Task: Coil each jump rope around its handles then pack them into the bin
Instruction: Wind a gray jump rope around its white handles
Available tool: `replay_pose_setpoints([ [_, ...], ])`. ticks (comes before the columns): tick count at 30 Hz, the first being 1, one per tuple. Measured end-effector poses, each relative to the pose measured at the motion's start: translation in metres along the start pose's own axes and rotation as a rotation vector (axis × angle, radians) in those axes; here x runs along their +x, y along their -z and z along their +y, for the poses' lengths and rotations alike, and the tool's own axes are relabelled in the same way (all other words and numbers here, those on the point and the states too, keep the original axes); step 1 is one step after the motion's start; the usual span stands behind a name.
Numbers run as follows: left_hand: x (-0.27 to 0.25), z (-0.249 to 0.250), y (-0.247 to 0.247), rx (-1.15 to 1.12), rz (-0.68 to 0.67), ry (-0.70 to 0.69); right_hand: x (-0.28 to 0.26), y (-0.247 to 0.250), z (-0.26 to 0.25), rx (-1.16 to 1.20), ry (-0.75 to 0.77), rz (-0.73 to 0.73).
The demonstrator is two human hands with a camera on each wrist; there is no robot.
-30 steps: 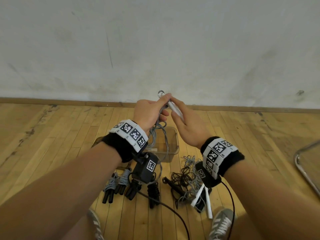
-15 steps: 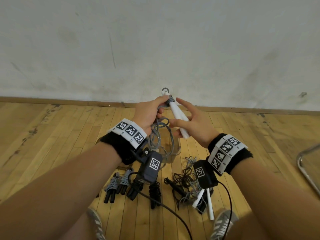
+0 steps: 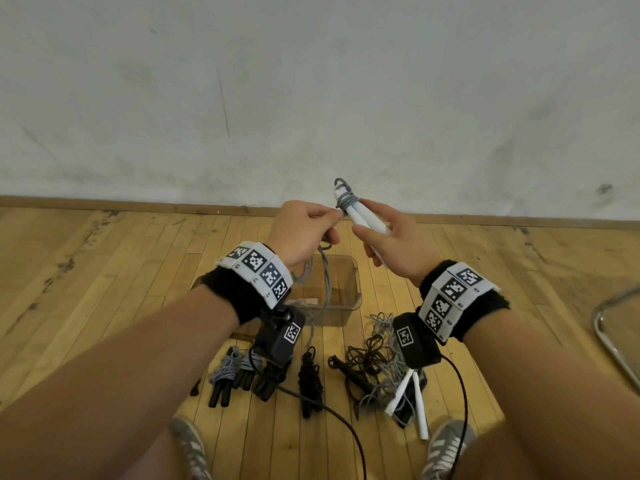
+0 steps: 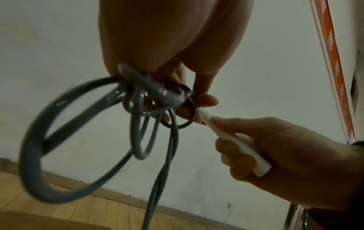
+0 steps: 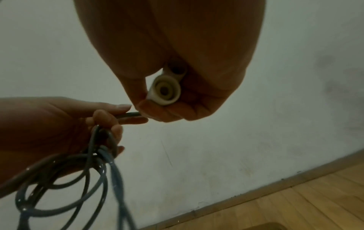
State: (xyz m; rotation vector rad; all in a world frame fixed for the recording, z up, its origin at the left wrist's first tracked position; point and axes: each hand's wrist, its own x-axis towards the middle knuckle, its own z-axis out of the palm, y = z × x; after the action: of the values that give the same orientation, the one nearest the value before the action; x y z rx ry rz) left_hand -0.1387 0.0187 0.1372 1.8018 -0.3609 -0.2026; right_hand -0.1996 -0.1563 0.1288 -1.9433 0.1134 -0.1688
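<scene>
Overhead, right hand [image 3: 398, 251] grips paired white handles [image 3: 363, 218]; left hand [image 3: 301, 233] pinches grey rope [image 4: 138, 124], loops dangling.

Wooden floor [image 3: 104, 271]: clear bin [image 3: 349, 299], coiled ropes [image 3: 242, 375], tangled ropes [image 3: 374, 362], white handles [image 3: 412, 400].

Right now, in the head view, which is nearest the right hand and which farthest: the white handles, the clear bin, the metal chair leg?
1. White handles: gripped in the right hand.
2. Clear bin: just below, to its left.
3. Metal chair leg: far right edge.
</scene>
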Motion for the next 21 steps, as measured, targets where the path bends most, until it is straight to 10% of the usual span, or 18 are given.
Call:
replay_pose_setpoints([
  [12,-0.005,0.01,-0.01,-0.259,-0.004,0.09,0.003,-0.001,0.014,-0.644,0.181,0.161],
  [21,-0.003,0.01,-0.005,-0.306,0.099,0.156,-0.002,-0.013,0.016,-0.425,0.305,-0.032],
])
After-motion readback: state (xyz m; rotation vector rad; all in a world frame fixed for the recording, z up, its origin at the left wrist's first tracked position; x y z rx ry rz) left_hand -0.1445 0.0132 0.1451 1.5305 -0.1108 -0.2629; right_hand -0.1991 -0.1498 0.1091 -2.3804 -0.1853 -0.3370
